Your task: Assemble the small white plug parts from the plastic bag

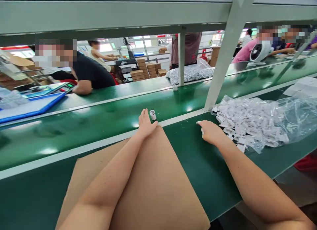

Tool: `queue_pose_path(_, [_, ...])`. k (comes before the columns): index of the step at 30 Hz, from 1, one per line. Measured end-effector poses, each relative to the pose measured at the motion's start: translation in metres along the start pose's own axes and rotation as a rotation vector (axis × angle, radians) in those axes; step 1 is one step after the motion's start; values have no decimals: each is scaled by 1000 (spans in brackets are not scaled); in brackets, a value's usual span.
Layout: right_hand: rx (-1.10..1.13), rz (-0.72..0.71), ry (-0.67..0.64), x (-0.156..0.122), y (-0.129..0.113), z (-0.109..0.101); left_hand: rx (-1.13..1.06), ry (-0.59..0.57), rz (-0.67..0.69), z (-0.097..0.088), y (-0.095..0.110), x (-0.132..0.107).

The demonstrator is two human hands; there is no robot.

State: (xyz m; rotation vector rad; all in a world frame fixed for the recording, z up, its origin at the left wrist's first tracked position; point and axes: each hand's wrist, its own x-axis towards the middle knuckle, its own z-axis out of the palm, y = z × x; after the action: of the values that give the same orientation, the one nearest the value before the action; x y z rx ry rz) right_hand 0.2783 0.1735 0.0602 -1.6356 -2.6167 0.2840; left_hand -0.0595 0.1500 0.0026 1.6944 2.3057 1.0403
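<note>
My left hand (146, 124) reaches forward over the far corner of a brown cardboard sheet (158, 187), fingers stretched out. A small white part (153, 114) stands on the green conveyor belt (99, 124) just beyond its fingertips, apart from them. My right hand (210, 131) rests on the green work surface with its fingers curled downward, beside a pile of small white parts (247, 124) spilling from a clear plastic bag (292, 117). What its fingers hold is hidden.
A grey frame post (224, 58) slants up from the belt's edge. Across the belt sits a person in a black shirt (91, 73) by a blue tray (29, 107). Stacked brown boxes (146, 71), another bag of parts (190, 74) and a small white fan (259, 53) lie farther back.
</note>
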Motion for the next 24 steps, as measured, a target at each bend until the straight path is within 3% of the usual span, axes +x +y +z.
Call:
queue_pose_path(3, [269, -226, 90, 1, -21, 18, -18, -30, 65, 4, -14, 6])
queue_pose_path(6, [471, -341, 107, -5, -44, 32, -65, -27, 92, 5, -26, 13])
queue_pose_path(9, [516, -416, 2, -14, -55, 35, -99, -25, 49, 3, -33, 17])
queue_pose_path(12, [484, -483, -120, -19, -51, 33, -100, -21, 20, 1, -36, 18])
queue_pose_path(15, [500, -547, -132, -16, -44, 32, -98, 22, -40, -1, -36, 18])
queue_pose_path(20, [597, -541, -36, -3, -48, 43, -92, 149, -221, -8, -33, 16])
queue_pose_path(24, [791, -425, 47, 1, -58, 50, -139, 198, -208, -18, -20, 11])
